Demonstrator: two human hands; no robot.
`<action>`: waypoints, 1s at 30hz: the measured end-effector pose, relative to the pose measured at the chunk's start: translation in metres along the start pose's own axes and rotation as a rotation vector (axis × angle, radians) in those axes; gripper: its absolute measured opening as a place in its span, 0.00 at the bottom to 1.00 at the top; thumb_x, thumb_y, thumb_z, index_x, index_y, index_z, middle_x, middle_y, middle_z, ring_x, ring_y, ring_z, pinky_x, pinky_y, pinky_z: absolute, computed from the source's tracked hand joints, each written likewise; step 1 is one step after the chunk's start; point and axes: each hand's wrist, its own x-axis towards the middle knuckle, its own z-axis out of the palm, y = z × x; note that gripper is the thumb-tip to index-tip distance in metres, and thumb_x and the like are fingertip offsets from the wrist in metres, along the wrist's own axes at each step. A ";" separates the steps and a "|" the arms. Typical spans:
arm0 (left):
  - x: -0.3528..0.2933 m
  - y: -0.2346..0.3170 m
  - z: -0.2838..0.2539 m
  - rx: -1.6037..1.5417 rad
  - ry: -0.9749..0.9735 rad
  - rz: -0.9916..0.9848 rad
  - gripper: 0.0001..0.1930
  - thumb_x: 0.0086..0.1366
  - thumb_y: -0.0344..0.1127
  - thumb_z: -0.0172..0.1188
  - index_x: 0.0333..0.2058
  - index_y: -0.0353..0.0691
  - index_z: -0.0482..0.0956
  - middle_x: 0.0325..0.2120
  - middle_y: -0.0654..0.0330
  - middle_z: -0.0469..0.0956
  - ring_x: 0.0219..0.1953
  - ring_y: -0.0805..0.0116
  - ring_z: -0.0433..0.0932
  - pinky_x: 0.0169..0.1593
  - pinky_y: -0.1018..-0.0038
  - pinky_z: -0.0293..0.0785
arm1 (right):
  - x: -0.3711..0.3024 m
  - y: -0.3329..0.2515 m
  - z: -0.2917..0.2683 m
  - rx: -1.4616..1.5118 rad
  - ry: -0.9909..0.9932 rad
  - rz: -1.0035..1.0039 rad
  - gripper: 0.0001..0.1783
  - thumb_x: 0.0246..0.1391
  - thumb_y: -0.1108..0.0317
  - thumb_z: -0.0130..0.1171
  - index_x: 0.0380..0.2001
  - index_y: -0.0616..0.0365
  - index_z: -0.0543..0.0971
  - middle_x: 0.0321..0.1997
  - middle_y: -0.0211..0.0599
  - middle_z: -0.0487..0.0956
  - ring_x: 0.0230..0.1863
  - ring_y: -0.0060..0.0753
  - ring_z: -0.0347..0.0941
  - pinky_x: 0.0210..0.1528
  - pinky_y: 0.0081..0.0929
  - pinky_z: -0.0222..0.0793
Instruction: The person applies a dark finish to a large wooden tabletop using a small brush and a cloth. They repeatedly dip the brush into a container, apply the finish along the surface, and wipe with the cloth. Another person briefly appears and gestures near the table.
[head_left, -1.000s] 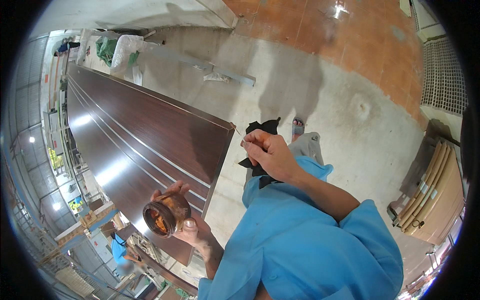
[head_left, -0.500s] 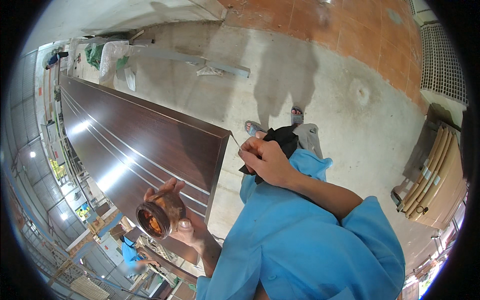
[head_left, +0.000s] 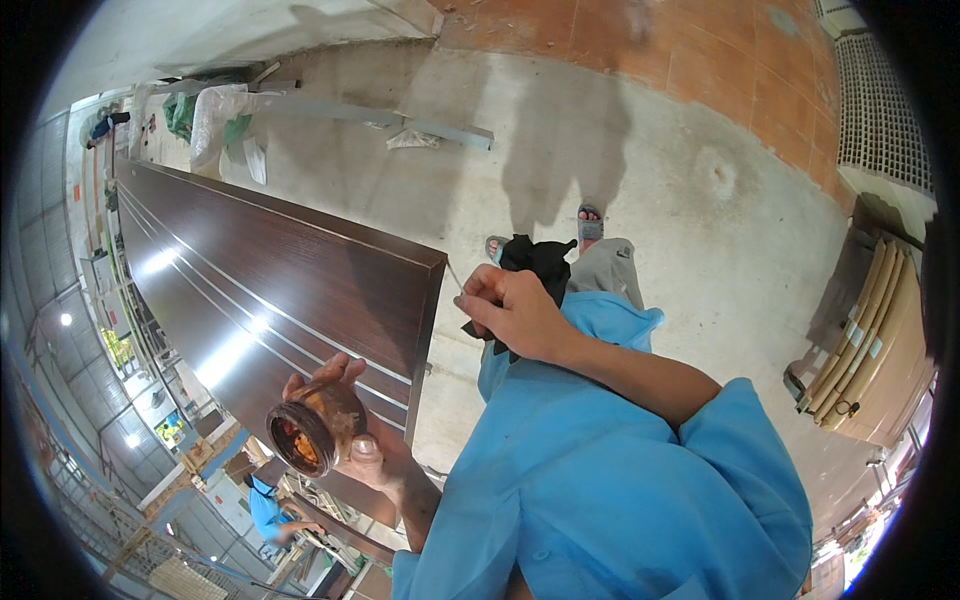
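Note:
A round jar (head_left: pixel 318 425) with a brown-stained rim and orange-brown stuff inside sits in my left hand (head_left: pixel 374 460), its mouth tilted toward me. My left fingers wrap round it over the dark brown wooden panel (head_left: pixel 300 260), which has thin silvery lines along its face. My right hand (head_left: pixel 508 308) pinches a thin stick-like tool (head_left: pixel 454 277), whose far end is beside the panel's near corner. Whether the tip touches the edge cannot be made out. Black cloth (head_left: pixel 540 262) hangs behind and under my right hand; I cannot tell if those fingers hold it too.
A long grey metal strip (head_left: pixel 450 134) and plastic wrapping (head_left: pixel 212 125) lie beyond the panel. Flat cardboard packs (head_left: pixel 870 340) lean at the right. Another person in blue (head_left: pixel 268 512) works at the lower left. My sandalled feet (head_left: pixel 591 225) stand on the concrete floor.
My right hand and the thin tool have shifted slightly left along with the view. The jar stays in my left hand, almost in the same place.

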 end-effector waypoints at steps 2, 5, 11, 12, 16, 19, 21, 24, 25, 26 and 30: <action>0.000 0.001 0.000 0.010 -0.003 -0.001 0.52 0.46 0.59 0.78 0.62 0.35 0.63 0.48 0.50 0.77 0.52 0.51 0.79 0.52 0.57 0.81 | 0.000 0.003 0.001 -0.001 0.055 -0.013 0.11 0.62 0.64 0.61 0.33 0.62 0.77 0.19 0.28 0.78 0.20 0.14 0.67 0.23 0.20 0.61; -0.006 0.002 0.001 0.003 0.025 0.002 0.52 0.46 0.58 0.79 0.62 0.35 0.63 0.48 0.51 0.77 0.52 0.51 0.79 0.53 0.58 0.81 | 0.002 0.007 0.001 -0.032 -0.022 -0.013 0.12 0.59 0.62 0.62 0.34 0.61 0.78 0.19 0.33 0.81 0.17 0.20 0.72 0.23 0.24 0.66; -0.005 0.001 -0.002 0.002 -0.005 -0.008 0.53 0.47 0.58 0.78 0.63 0.34 0.62 0.49 0.51 0.76 0.53 0.51 0.78 0.55 0.56 0.79 | 0.004 0.005 0.004 -0.065 0.103 0.010 0.13 0.57 0.60 0.65 0.33 0.60 0.78 0.20 0.36 0.81 0.18 0.24 0.74 0.24 0.28 0.68; -0.005 0.001 -0.003 -0.009 -0.004 -0.007 0.53 0.46 0.58 0.78 0.63 0.34 0.62 0.49 0.51 0.75 0.53 0.51 0.78 0.55 0.56 0.79 | 0.004 0.004 0.004 -0.072 0.068 -0.040 0.13 0.57 0.62 0.65 0.32 0.61 0.78 0.19 0.34 0.80 0.18 0.21 0.72 0.24 0.25 0.66; -0.008 0.000 -0.003 -0.025 -0.003 -0.022 0.54 0.45 0.58 0.79 0.63 0.34 0.62 0.49 0.51 0.75 0.54 0.51 0.77 0.55 0.56 0.79 | -0.001 0.000 0.011 -0.067 0.083 -0.171 0.13 0.57 0.64 0.67 0.30 0.62 0.76 0.18 0.31 0.77 0.19 0.15 0.66 0.22 0.21 0.60; -0.009 -0.001 -0.003 -0.026 -0.013 -0.023 0.54 0.45 0.57 0.79 0.63 0.34 0.62 0.49 0.51 0.75 0.54 0.51 0.77 0.55 0.56 0.79 | 0.000 0.001 0.012 -0.040 0.085 -0.091 0.13 0.57 0.63 0.66 0.30 0.62 0.77 0.18 0.33 0.78 0.18 0.19 0.67 0.22 0.24 0.61; -0.009 -0.002 -0.004 -0.030 -0.016 -0.021 0.53 0.45 0.57 0.79 0.63 0.34 0.62 0.49 0.51 0.75 0.54 0.51 0.76 0.55 0.56 0.78 | 0.002 0.005 0.011 -0.036 0.124 -0.011 0.13 0.57 0.61 0.65 0.31 0.62 0.79 0.18 0.38 0.80 0.17 0.27 0.71 0.24 0.28 0.66; -0.008 -0.003 -0.006 -0.039 -0.023 -0.013 0.53 0.46 0.57 0.79 0.63 0.34 0.62 0.49 0.52 0.75 0.55 0.51 0.76 0.55 0.57 0.78 | 0.004 0.010 0.010 -0.021 0.100 -0.004 0.14 0.57 0.61 0.66 0.31 0.62 0.78 0.18 0.37 0.80 0.16 0.24 0.71 0.23 0.27 0.65; -0.009 -0.003 -0.007 -0.041 -0.028 -0.011 0.53 0.46 0.56 0.79 0.63 0.34 0.62 0.49 0.52 0.75 0.55 0.51 0.76 0.55 0.56 0.78 | 0.004 0.010 0.010 -0.012 0.100 -0.054 0.14 0.57 0.61 0.66 0.30 0.62 0.78 0.18 0.37 0.80 0.16 0.24 0.71 0.23 0.27 0.65; -0.009 -0.004 -0.007 -0.046 -0.034 -0.010 0.52 0.46 0.56 0.79 0.63 0.34 0.62 0.49 0.52 0.75 0.55 0.51 0.76 0.55 0.56 0.78 | 0.004 0.011 0.010 -0.026 0.092 -0.065 0.14 0.57 0.61 0.66 0.30 0.62 0.78 0.18 0.38 0.80 0.16 0.24 0.71 0.24 0.27 0.66; -0.008 -0.003 -0.009 -0.062 -0.049 -0.009 0.52 0.47 0.55 0.79 0.64 0.34 0.62 0.50 0.51 0.75 0.55 0.50 0.76 0.56 0.56 0.78 | 0.002 0.008 0.010 -0.075 0.137 -0.045 0.14 0.56 0.61 0.66 0.30 0.62 0.78 0.19 0.38 0.80 0.17 0.26 0.72 0.25 0.27 0.67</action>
